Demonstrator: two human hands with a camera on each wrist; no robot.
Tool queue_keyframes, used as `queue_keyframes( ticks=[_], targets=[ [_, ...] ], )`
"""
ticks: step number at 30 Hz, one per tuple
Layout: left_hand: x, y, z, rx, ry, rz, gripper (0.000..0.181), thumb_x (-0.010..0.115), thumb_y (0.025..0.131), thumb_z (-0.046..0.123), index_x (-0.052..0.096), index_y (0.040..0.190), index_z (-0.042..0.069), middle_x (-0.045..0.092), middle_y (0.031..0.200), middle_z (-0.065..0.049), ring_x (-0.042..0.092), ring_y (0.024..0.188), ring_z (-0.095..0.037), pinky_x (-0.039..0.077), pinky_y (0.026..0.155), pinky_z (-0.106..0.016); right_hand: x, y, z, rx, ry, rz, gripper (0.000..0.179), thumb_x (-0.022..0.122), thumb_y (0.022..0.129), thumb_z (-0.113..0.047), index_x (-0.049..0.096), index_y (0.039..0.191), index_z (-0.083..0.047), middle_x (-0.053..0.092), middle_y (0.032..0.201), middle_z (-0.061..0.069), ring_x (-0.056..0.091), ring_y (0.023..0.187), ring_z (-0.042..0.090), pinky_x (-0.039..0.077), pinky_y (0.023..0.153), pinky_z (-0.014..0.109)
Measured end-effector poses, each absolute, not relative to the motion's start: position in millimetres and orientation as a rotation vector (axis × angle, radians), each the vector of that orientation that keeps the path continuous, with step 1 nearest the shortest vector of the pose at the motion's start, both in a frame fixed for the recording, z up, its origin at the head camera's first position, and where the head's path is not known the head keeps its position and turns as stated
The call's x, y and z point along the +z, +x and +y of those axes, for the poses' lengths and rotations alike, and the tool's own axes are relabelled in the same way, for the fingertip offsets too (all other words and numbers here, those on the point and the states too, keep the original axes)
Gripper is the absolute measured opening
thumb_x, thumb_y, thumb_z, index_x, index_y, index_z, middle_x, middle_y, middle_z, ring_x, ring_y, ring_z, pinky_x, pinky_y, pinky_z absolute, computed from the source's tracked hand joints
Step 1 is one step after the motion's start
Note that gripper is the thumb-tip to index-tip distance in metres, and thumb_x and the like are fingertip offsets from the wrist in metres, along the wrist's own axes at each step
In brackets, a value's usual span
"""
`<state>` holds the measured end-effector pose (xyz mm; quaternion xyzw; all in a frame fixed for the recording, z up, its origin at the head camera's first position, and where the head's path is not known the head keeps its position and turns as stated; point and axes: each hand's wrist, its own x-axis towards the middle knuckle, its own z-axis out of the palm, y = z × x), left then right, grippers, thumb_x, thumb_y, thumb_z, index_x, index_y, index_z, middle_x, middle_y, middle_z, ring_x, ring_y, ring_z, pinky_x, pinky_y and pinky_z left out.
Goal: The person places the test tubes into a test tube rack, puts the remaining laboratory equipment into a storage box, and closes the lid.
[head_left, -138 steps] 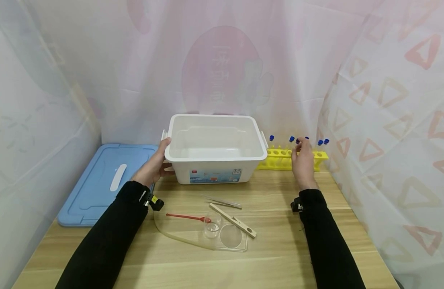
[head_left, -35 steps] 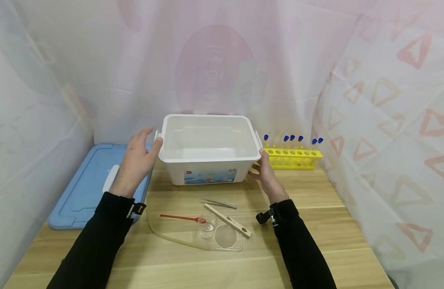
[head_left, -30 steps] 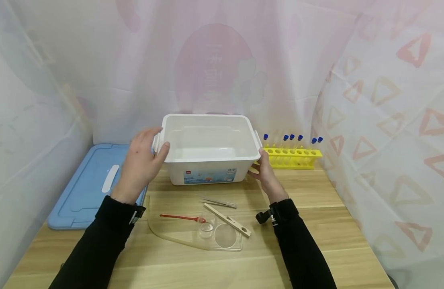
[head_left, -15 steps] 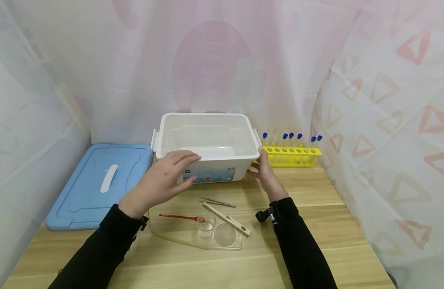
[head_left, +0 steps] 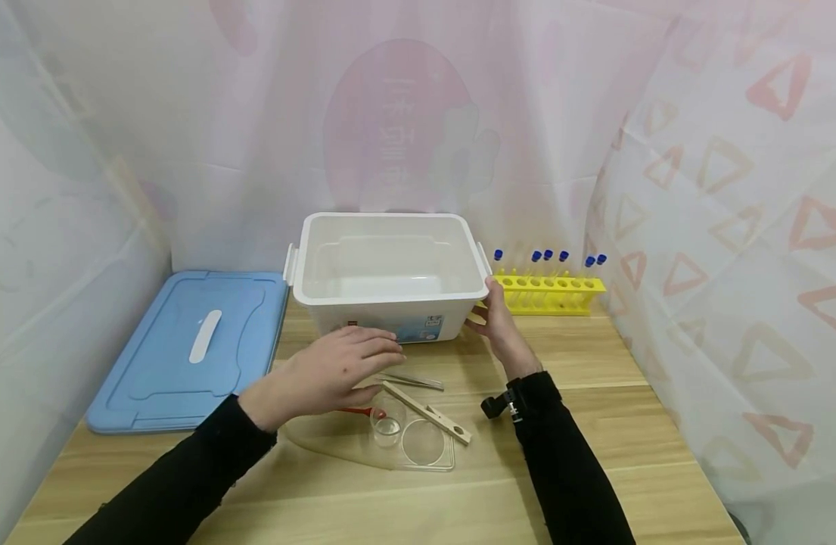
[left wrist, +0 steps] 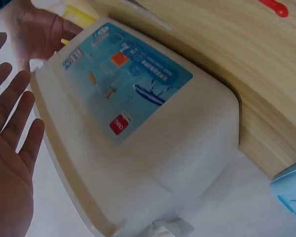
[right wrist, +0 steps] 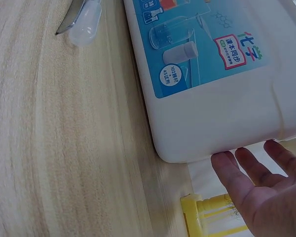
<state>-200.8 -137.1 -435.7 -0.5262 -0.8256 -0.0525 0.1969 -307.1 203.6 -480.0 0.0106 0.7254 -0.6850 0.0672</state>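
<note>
A white plastic storage box (head_left: 370,312) with a blue chemistry-set label stands at the back of the table. My left hand (head_left: 332,371) hovers in front of it, palm down in the head view, fingers extended and holding nothing. In the left wrist view this hand (left wrist: 10,163) is apart from the box wall (left wrist: 187,133). My right hand (head_left: 501,329) rests on the box's right side, thumb near the rim. Its fairly straight fingertips touch the side wall in the right wrist view (right wrist: 266,197). Below the left hand lies a red-ended stick (head_left: 355,411), partly hidden.
Tweezers (head_left: 414,381), a wooden test tube clamp (head_left: 427,412), a small clear cup (head_left: 388,432), a clear plate with a round outline (head_left: 424,443) and tubing (head_left: 336,453) lie in front. A blue lid (head_left: 166,348) lies left. A yellow rack (head_left: 550,286) holds blue-capped test tubes (head_left: 548,255).
My left hand has left the box's left rim and moved right and toward me, in front of the box. Earlier, my right hand went from the test tubes to the box's right side.
</note>
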Motion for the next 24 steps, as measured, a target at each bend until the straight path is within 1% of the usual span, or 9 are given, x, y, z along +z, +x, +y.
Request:
queue_keyframes(
  ticks=[5,9,11,15,18,22,24],
  targets=[
    [-440,-195,-133,-0.135,-1.616,-2.288,0.055,0.095,0.100,0.035,0.076,0.147,0.016,0.080,0.147,0.001,0.073,0.146,-0.025,0.061,0.124,-0.046,-480,-307,204,-2.055,0.023,2.194,0.087,0.025,0.115,-0.080,0.042,0.182,-0.027,0.040,0.188,0.018,0.049,0.166,0.051,0.042,0.138,0.076],
    [-441,-189,-127,-0.111,-1.718,-2.320,0.045,0.092,0.104,0.032,0.076,0.144,0.020,0.080,0.145,0.003,0.073,0.145,-0.020,0.062,0.123,-0.043,-480,-307,205,-2.055,0.016,2.194,0.087,0.024,0.116,-0.080,0.040,0.183,-0.028,0.039,0.189,0.018,0.048,0.168,0.052,0.043,0.137,0.076],
    [-442,-186,-124,-0.083,-1.758,-2.341,0.042,0.089,0.105,0.028,0.076,0.144,0.020,0.080,0.146,0.003,0.073,0.145,-0.020,0.062,0.124,-0.042,-481,-308,205,-2.051,0.012,2.198,0.087,0.022,0.116,-0.079,0.038,0.185,-0.029,0.037,0.190,0.019,0.047,0.169,0.053,0.042,0.137,0.077],
    [-444,-180,-119,-0.028,-1.805,-2.372,0.041,0.087,0.104,0.026,0.078,0.144,0.021,0.080,0.146,0.004,0.074,0.145,-0.021,0.061,0.126,-0.042,-481,-309,205,-2.048,0.016,2.202,0.087,0.021,0.116,-0.079,0.037,0.185,-0.028,0.036,0.190,0.020,0.046,0.169,0.054,0.042,0.137,0.077],
    [-448,-178,-117,-0.028,-1.822,-2.389,0.042,0.088,0.103,0.025,0.078,0.144,0.022,0.080,0.145,0.004,0.075,0.144,-0.020,0.062,0.125,-0.041,-480,-309,205,-2.045,0.025,2.201,0.087,0.023,0.115,-0.080,0.039,0.184,-0.028,0.038,0.189,0.019,0.048,0.168,0.052,0.042,0.138,0.076],
    [-451,-177,-116,-0.052,-1.840,-2.421,0.042,0.089,0.104,0.024,0.077,0.145,0.022,0.079,0.145,0.005,0.074,0.141,-0.018,0.062,0.123,-0.038,-478,-308,206,-2.055,0.028,2.173,0.085,0.029,0.114,-0.077,0.042,0.182,-0.026,0.040,0.187,0.019,0.048,0.166,0.052,0.043,0.138,0.075],
    [-451,-177,-115,-0.050,-1.848,-2.443,0.043,0.089,0.105,0.024,0.076,0.146,0.022,0.079,0.147,0.005,0.073,0.141,-0.018,0.062,0.123,-0.038,-476,-308,207,-2.059,0.023,2.150,0.084,0.031,0.114,-0.074,0.041,0.182,-0.025,0.040,0.187,0.019,0.047,0.167,0.052,0.043,0.138,0.074]
  ],
)
